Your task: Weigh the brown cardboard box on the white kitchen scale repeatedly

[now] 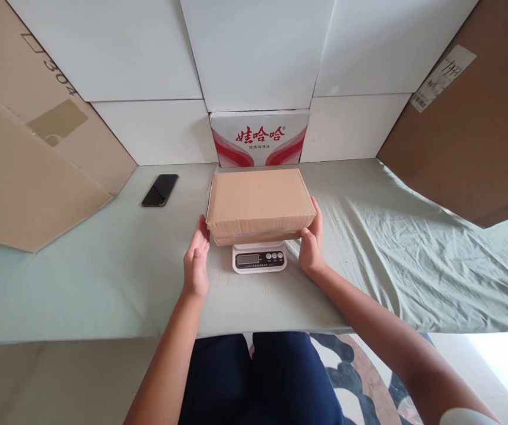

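Flanking the cardboard box [260, 195], over the kitchen scale [260, 264] on the cloth-covered bench [103, 277]. Likely stiff-walled and fairly light, dry to the grip, crushable at the edges; best taken low at both short ends. Laying the left hand [196, 265] open, fingers straight along the left end; gripping the near right corner with the right hand [313, 245], thumb in front. Impossible to tell, beneath the overhang, whether touching the scale or just above.
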Motion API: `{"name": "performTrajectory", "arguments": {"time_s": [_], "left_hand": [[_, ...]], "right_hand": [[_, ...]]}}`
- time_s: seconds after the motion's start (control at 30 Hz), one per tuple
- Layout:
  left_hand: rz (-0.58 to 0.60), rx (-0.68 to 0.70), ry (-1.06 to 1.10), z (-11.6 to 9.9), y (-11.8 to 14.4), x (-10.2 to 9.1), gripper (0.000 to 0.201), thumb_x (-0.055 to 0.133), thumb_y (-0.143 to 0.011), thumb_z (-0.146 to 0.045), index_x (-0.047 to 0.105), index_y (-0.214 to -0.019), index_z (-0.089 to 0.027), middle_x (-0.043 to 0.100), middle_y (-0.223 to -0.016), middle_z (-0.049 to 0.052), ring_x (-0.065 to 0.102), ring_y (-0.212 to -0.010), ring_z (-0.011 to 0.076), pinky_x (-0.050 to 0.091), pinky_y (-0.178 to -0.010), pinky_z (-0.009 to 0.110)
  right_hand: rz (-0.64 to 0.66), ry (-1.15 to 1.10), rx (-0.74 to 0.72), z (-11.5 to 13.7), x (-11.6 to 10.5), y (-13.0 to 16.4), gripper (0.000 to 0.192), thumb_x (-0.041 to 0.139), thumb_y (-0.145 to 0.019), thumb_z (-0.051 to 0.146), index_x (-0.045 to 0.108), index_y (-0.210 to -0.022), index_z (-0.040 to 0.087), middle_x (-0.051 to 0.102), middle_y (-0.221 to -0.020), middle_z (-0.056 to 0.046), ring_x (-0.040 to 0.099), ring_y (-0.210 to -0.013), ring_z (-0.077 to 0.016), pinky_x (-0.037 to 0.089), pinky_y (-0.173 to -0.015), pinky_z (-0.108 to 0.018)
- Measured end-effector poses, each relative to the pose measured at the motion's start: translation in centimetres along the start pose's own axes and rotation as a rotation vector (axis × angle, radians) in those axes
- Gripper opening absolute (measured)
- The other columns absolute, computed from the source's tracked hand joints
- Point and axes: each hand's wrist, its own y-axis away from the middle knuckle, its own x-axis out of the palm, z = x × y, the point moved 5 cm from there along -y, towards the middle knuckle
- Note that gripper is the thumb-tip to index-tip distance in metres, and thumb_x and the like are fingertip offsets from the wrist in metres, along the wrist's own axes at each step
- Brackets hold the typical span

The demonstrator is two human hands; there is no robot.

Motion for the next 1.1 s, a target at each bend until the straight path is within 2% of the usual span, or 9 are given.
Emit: {"name": "performTrajectory", "arguments": {"time_s": [0.13, 0.3, 0.6, 0.73, 0.83, 0.93, 1.03, 1.1], "left_hand": [[-0.007, -0.025, -0.018, 0.0, 0.0, 0.0, 0.084, 0.048, -0.090, -0.077, 0.042, -0.159, -0.030, 0.031, -0.172, 0.009, 0.030, -0.159, 0.0337, 0.029, -0.129, 0.047], [0.016, 0.007, -0.020, -0.1, -0.1, 0.3, 0.082, 0.047, -0.091, -0.076, 0.044, -0.158, -0.028, 0.034, -0.171, 0.009, 0.032, -0.158, 0.0331, 0.031, -0.129, 0.045], [0.060, 0.026, -0.019, -0.6, -0.2, 0.8, 0.083, 0.047, -0.092, -0.075, 0.043, -0.159, -0.026, 0.037, -0.170, 0.011, 0.030, -0.159, 0.0343, 0.030, -0.129, 0.046], [0.060, 0.012, -0.048, -0.2, -0.1, 0.6, 0.083, 0.047, -0.092, -0.075, 0.046, -0.157, -0.024, 0.041, -0.168, 0.013, 0.034, -0.157, 0.0351, 0.031, -0.128, 0.047], [0.134, -0.006, -0.112, 0.1, 0.2, 0.9, 0.083, 0.048, -0.093, -0.072, 0.046, -0.157, -0.019, 0.048, -0.163, 0.016, 0.038, -0.155, 0.0370, 0.034, -0.127, 0.049], [0.184, 0.022, -0.123, -0.5, 0.5, 1.5, 0.080, 0.048, -0.096, -0.067, 0.043, -0.158, -0.018, 0.048, -0.162, 0.017, 0.039, -0.155, 0.0367, 0.034, -0.126, 0.049], [0.186, 0.046, -0.081, -1.6, -0.7, 1.8, 0.076, 0.050, -0.096, -0.064, 0.044, -0.157, -0.018, 0.050, -0.161, 0.017, 0.040, -0.154, 0.0356, 0.035, -0.126, 0.048], [0.174, 0.041, -0.088, -2.2, -2.9, 2.0, 0.071, 0.054, -0.096, -0.061, 0.050, -0.153, -0.019, 0.054, -0.157, 0.015, 0.043, -0.152, 0.0348, 0.037, -0.125, 0.047]], "right_hand": [[-0.082, -0.060, 0.056, -0.4, -0.6, -0.4, 0.069, 0.045, -0.091, 0.068, 0.036, -0.153, 0.041, 0.040, -0.165, -0.004, 0.039, -0.155, -0.0355, 0.035, -0.124, -0.068], [-0.142, -0.114, 0.080, -0.4, -0.9, -0.7, 0.065, 0.043, -0.090, 0.073, 0.042, -0.147, 0.043, 0.043, -0.162, -0.003, 0.039, -0.155, -0.0342, 0.034, -0.125, -0.069], [-0.106, -0.149, 0.088, -0.6, -0.7, -0.5, 0.062, 0.044, -0.093, 0.068, 0.043, -0.148, 0.042, 0.044, -0.161, -0.003, 0.042, -0.152, -0.0347, 0.033, -0.124, -0.069], [-0.076, -0.096, 0.045, 0.0, -0.3, -0.4, 0.064, 0.045, -0.093, 0.068, 0.041, -0.151, 0.041, 0.045, -0.162, -0.003, 0.041, -0.153, -0.0345, 0.032, -0.126, -0.066], [-0.044, -0.050, 0.015, 1.0, 0.4, 0.1, 0.063, 0.050, -0.093, 0.064, 0.044, -0.150, 0.039, 0.048, -0.159, -0.004, 0.042, -0.151, -0.0341, 0.034, -0.126, -0.061], [-0.026, -0.031, 0.028, 1.9, 0.9, 0.4, 0.058, 0.055, -0.093, 0.058, 0.050, -0.146, 0.036, 0.056, -0.151, -0.006, 0.051, -0.142, -0.0336, 0.041, -0.122, -0.057], [-0.039, -0.026, 0.015, 2.5, 1.1, -0.4, 0.059, 0.057, -0.092, 0.056, 0.049, -0.146, 0.034, 0.057, -0.150, -0.008, 0.053, -0.139, -0.0332, 0.044, -0.119, -0.056], [-0.050, -0.027, -0.029, 2.7, 1.1, -2.1, 0.062, 0.056, -0.092, 0.057, 0.046, -0.149, 0.034, 0.055, -0.152, -0.008, 0.051, -0.141, -0.0333, 0.044, -0.120, -0.056]]}}
